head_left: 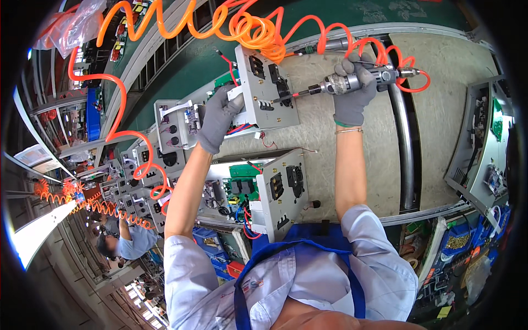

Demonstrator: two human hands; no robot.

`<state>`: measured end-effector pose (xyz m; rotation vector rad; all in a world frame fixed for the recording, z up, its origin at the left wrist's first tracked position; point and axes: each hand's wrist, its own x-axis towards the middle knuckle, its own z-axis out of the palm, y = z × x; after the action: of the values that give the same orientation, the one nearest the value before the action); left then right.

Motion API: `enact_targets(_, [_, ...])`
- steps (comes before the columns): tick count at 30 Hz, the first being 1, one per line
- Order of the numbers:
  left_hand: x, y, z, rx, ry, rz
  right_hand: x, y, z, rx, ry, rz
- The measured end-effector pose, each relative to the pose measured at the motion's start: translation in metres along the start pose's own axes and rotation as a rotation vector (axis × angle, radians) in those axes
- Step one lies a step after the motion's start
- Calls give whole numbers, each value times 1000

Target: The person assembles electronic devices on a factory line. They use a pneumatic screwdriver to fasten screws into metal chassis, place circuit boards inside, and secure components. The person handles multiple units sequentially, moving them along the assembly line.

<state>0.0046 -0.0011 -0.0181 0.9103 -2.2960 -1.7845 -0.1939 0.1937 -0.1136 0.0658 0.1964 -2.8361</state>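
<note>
My right hand, in a grey glove, is wrapped round a pneumatic screwdriver held level. Its bit points left and reaches the upright grey metal panel of an electronics chassis, close to a small black connector; whether it touches a screw cannot be made out. On the panel's other side, my gloved left hand grips the chassis by its edge, the fingers partly hidden behind the metal. Nearer to me stands a second chassis with a green circuit board and red and blue wires.
An orange coiled air hose hangs across the far side and loops round the screwdriver. A metal roller divides the bench. Another chassis stands at the right, above blue bins of screws. A co-worker is at the left.
</note>
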Motion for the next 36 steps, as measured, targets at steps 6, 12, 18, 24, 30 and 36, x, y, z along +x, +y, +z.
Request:
enact_targets(6, [0,5,2,10,13,-29,-2,-1,-4,-59,145,57])
enact_targets(12, [-20,24,-4,7,86,-108,9,-14,-27,-85,80,143])
enact_targets(18, [-113,32,-5,-657,5,-210,-41,-64,54,40,-59,45])
enact_targets(24, [-173,46,30,-715,-210,-208,-130,-82,125,-5,-475,-10])
enact_targets(30, [-207,25,38,-790,-239,-133,-201,-87,153,-152,-403,-76])
enact_targets(36, [-239,28,37,-717,-128,-122,-240,-83,157,-291,-299,-181])
